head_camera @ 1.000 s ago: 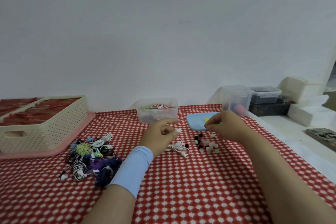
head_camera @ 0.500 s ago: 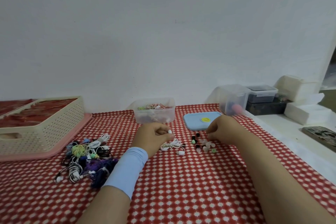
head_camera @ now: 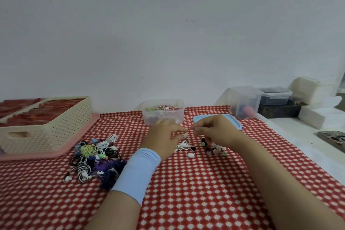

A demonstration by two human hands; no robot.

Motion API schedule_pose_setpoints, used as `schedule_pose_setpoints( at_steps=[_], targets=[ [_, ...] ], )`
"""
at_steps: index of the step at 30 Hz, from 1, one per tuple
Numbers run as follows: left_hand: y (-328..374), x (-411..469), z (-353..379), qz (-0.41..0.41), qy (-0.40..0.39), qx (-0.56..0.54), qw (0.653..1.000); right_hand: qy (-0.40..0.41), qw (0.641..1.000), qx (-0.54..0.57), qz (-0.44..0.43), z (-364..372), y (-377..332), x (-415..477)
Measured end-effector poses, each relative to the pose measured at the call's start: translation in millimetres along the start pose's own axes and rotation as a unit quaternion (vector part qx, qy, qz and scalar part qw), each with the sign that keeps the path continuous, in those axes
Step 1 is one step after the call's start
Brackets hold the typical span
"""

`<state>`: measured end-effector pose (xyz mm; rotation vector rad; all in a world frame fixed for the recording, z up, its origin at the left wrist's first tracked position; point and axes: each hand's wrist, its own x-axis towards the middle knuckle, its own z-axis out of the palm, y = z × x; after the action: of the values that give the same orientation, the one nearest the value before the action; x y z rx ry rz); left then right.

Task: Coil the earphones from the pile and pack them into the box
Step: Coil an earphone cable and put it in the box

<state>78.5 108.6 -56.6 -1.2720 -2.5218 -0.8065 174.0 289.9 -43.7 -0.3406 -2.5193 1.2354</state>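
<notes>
Pinch grip, left hand (head_camera: 164, 136) on earbud (head_camera: 185, 135)

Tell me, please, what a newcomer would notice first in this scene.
The red checked cloth strikes first, with both hands meeting mid-table: the left hand pinches a white earphone, the right hand close beside it. Left of them lies a colourful pile of earphones; behind them, by the wall, stands the clear box.

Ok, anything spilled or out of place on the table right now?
Loose ear tips lie scattered on the cloth by the right hand, outside any container. The left hand pinches a white earphone whose cable trails loose there. The blue lid lies off the clear box. Nothing looks damaged.
</notes>
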Motion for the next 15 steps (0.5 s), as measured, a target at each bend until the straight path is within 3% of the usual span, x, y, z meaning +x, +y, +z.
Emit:
schedule_pose_setpoints(
  at_steps=[7, 11, 13, 15],
  targets=[
    [18.7, -2.8, 4.8, 0.065, -0.163, 0.039, 0.984, 0.003, 1.0, 0.025, 0.015, 0.2, 0.6, -3.0],
    [17.2, -1.8, 4.1, 0.044, -0.139, 0.023, 0.989, 0.008, 0.998, 0.066, 0.021, 2.7, 0.2, -3.5],
    [14.0, -1.2, 6.1, -0.015, -0.084, -0.085, 0.993, 0.019, 0.995, 0.099, 0.021, 4.2, -1.3, -3.3],
    [9.5, 1.2, 7.5, -0.087, -0.034, -0.228, 0.969, 0.026, 0.989, 0.144, 0.024, 5.3, -3.0, -2.7]
  ],
)
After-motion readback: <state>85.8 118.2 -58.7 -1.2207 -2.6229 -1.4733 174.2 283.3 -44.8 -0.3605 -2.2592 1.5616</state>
